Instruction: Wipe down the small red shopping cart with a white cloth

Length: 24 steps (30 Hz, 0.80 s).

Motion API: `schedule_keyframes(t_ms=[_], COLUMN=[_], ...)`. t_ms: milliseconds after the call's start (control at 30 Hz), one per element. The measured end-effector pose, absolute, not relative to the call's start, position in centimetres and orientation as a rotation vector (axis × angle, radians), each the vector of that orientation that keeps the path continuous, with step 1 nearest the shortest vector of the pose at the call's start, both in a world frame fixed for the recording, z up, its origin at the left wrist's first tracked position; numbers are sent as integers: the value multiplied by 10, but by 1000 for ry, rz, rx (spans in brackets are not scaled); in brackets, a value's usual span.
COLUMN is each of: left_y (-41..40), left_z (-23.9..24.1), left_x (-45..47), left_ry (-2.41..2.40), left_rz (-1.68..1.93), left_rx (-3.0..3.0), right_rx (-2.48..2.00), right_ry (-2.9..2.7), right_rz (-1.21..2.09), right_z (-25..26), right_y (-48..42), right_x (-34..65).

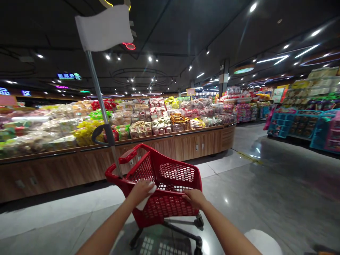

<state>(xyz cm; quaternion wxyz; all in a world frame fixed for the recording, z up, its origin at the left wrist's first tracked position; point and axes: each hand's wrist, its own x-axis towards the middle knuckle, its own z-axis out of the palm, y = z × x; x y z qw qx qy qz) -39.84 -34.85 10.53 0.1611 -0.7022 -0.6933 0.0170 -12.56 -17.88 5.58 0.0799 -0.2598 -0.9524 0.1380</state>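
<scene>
A red plastic shopping cart [170, 209] with latticed walls stands in front of me, side on. My left hand [143, 191] is closed over the near rim, toward the cart's handle end. A white, paper-like piece [143, 203] shows under and beside its fingers; I cannot make out exactly what it is. Farther right along the same rim, my right hand [195, 198] is closed with its fingers curled over the edge. From the handle end rises a metal pole [95, 85] with a grey looped grip [98, 135] and a white flag-like panel [105, 30] on top.
Behind the cart runs a long wood-panelled counter [186, 143] heaped with packaged foods [140, 129]. Blue display racks [281, 122] stand at the right beyond an aisle of grey floor [239, 184]. A dark pillar [224, 77] rises farther back.
</scene>
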Motion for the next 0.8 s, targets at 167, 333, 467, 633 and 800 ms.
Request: schedule_keyframes(t_ms=[167,333,467,633,800], left_y=[-380,-327,-282,-277,-330], left_z=[135,95,64,65,107], left_x=[-444,-362,-288,-291,-404], left_ry=[-2116,-2265,-2237,-2105,-2023], left_rz=[18,46,-27,-15,63], left_rx=[-1861,-1887,-1967,-2172,-2000], right_rx=[-766,-785,-816,-828,-826], right_ry=[-2829,-2808,-2802,-2821,-2855], right_rz=[385,366,379,408,421], right_z=[53,46,49,54,51], right_y=[-183,-186,-190,-190,-173], right_x=[-130,-136,-136,-129,-120])
